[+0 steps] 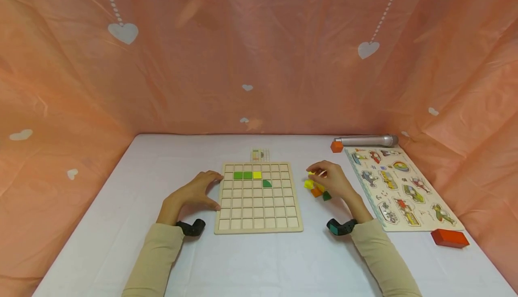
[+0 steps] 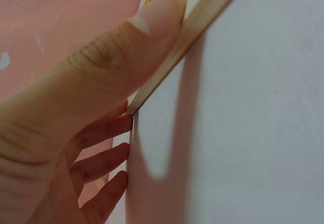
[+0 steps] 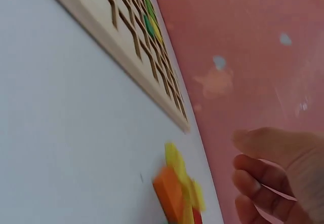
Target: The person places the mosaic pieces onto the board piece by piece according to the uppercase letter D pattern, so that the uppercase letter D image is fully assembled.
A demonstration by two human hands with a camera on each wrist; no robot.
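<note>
The grid board (image 1: 258, 193) lies flat on the white surface (image 1: 101, 234), in front of the person. Nearest are two beige sleeves (image 1: 154, 261), one to each side of the board's near edge; well to the right of that edge sits a red block (image 1: 450, 238). A black wrist device (image 1: 192, 228) flanks the board on either side.

Just beyond, the left hand (image 1: 190, 193) rests at the board's left edge, its thumb and fingers spread wide apart, the thumb touching the wooden rim. To the right of the board is a small heap of loose pieces: orange (image 1: 316, 192), dark green (image 1: 327, 196) and yellow (image 1: 309, 184). The right hand (image 1: 335, 181) hovers above this heap, fingers bent, thumb and forefinger slightly apart, with nothing seen between them. Farther right of the board lies a picture puzzle (image 1: 429, 225).

Toward the board's far side, a dark green quarter-round (image 1: 267, 183) fills one cell; one row beyond, two green squares (image 1: 243, 175) and a yellow square (image 1: 257, 175) stand side by side. Just past the far edge is a small card (image 1: 260, 155), its print too tiny to read. Beyond the board to the right are an orange block (image 1: 337, 147) and a silver microphone (image 1: 364, 141), and behind everything hangs a pink curtain (image 1: 259, 54) with pale hearts.
</note>
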